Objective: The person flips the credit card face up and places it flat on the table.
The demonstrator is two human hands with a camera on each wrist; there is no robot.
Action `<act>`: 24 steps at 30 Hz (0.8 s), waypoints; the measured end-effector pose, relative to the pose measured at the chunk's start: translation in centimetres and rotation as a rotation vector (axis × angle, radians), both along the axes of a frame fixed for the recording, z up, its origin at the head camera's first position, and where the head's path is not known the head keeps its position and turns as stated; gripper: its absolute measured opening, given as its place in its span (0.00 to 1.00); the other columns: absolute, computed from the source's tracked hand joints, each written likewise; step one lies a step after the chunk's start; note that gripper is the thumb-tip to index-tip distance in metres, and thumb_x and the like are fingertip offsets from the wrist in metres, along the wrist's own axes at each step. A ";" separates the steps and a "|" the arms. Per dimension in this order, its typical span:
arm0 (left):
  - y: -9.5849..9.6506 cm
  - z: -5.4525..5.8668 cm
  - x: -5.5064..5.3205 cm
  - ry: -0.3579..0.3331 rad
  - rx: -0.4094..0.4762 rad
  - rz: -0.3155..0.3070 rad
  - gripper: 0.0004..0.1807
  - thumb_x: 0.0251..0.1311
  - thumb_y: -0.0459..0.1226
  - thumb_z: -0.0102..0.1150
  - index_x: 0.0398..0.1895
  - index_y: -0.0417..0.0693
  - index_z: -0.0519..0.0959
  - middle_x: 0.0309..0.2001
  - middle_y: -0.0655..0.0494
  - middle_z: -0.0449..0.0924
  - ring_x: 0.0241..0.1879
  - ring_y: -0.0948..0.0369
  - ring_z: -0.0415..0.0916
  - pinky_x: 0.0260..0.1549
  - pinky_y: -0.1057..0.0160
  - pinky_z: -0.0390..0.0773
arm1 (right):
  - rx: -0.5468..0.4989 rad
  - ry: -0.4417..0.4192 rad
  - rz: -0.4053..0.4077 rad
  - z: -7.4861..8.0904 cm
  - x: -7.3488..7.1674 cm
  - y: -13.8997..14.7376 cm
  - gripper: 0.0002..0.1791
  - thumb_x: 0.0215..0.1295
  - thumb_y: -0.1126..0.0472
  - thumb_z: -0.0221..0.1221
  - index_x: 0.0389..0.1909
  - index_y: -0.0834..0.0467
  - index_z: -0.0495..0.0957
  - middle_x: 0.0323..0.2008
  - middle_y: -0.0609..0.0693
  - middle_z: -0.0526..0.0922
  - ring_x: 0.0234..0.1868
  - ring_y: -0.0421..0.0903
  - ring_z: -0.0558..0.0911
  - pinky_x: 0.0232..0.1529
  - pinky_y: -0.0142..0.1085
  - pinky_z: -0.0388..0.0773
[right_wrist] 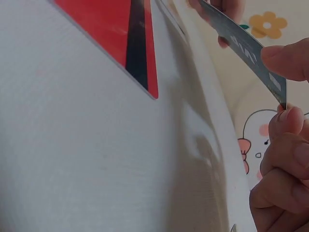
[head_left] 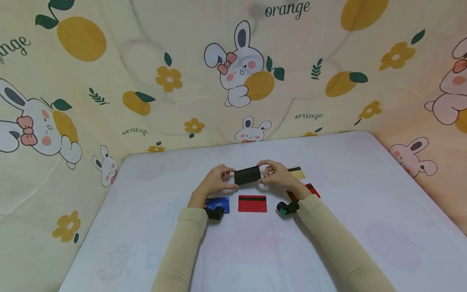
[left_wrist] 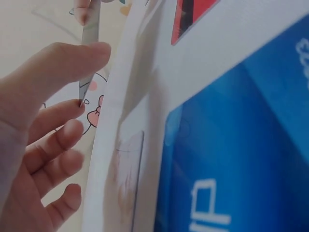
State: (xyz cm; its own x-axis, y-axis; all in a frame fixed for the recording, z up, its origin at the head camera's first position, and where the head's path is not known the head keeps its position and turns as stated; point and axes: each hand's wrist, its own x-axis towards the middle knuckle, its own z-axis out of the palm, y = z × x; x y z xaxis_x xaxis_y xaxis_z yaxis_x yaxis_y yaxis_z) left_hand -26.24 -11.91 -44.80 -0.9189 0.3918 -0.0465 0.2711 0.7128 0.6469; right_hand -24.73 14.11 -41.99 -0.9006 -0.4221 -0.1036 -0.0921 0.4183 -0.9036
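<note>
A black card (head_left: 247,175) is held up off the table by its two short ends. My left hand (head_left: 215,178) pinches its left end between thumb and fingers, while my right hand (head_left: 278,175) pinches the right end. From the right wrist view, the card (right_wrist: 246,48) looks slightly bowed, with pale print on its face. Below my left hand lies a blue card (head_left: 223,201) marked VIP, partly covered by the wrist camera. A red card (head_left: 252,205) with a black stripe lies in front of the held card.
Beyond my right hand is a gold card (head_left: 297,173) with a dark stripe. Another red card (head_left: 312,189) is partly hidden beneath my right wrist. A pale, glossy card (left_wrist: 129,181) lies beside the blue one. The white table (head_left: 146,227) meets a printed cloth (head_left: 175,109) behind.
</note>
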 end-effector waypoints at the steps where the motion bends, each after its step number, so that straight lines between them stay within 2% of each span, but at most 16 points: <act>1: 0.0 0.0 0.0 0.001 0.005 -0.002 0.33 0.45 0.48 0.74 0.57 0.50 0.78 0.44 0.50 0.78 0.42 0.59 0.71 0.42 0.63 0.77 | -0.002 0.002 -0.001 0.1 0.0 0.0 0.30 0.55 0.66 0.66 0.60 0.61 0.70 0.25 0.47 0.72 0.28 0.42 0.70 0.30 0.31 0.66; 7: -0.2 0.1 0.2 0.012 0.019 -0.017 0.34 0.46 0.47 0.74 0.58 0.49 0.77 0.51 0.50 0.80 0.51 0.55 0.75 0.55 0.54 0.78 | -0.013 0.015 0.001 0.1 0.2 0.0 0.29 0.54 0.67 0.67 0.59 0.61 0.70 0.25 0.47 0.71 0.27 0.41 0.70 0.30 0.31 0.67; 15: -0.1 1.1 0.7 0.024 0.026 -0.031 0.38 0.47 0.48 0.73 0.63 0.47 0.73 0.62 0.50 0.76 0.64 0.52 0.71 0.65 0.47 0.70 | -0.012 0.052 0.012 0.2 0.4 -0.1 0.29 0.53 0.68 0.67 0.58 0.63 0.70 0.25 0.48 0.72 0.24 0.40 0.69 0.27 0.29 0.66; 22: 0.8 1.6 1.1 0.102 0.044 -0.068 0.39 0.47 0.46 0.74 0.63 0.44 0.73 0.63 0.49 0.75 0.67 0.52 0.69 0.67 0.49 0.67 | -0.001 0.090 0.024 -2.3 -1.2 -0.1 0.32 0.51 0.68 0.68 0.59 0.62 0.70 0.24 0.47 0.71 0.23 0.40 0.68 0.26 0.29 0.66; 24: 1.1 1.5 1.2 0.138 0.058 -0.083 0.38 0.46 0.45 0.75 0.62 0.42 0.73 0.62 0.48 0.76 0.65 0.52 0.71 0.67 0.50 0.68 | 0.002 0.112 0.030 -2.5 -1.3 -0.1 0.32 0.51 0.68 0.69 0.58 0.61 0.70 0.24 0.46 0.71 0.23 0.39 0.68 0.25 0.29 0.66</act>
State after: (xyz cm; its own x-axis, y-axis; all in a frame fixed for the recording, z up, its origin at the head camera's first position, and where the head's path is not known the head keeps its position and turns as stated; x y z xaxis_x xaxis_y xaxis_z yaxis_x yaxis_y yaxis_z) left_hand -25.01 -10.83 -43.29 -0.8795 0.4647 0.1027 0.4162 0.6466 0.6393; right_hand -25.99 13.97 -44.51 -0.8933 -0.4493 -0.0040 -0.2052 0.4158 -0.8860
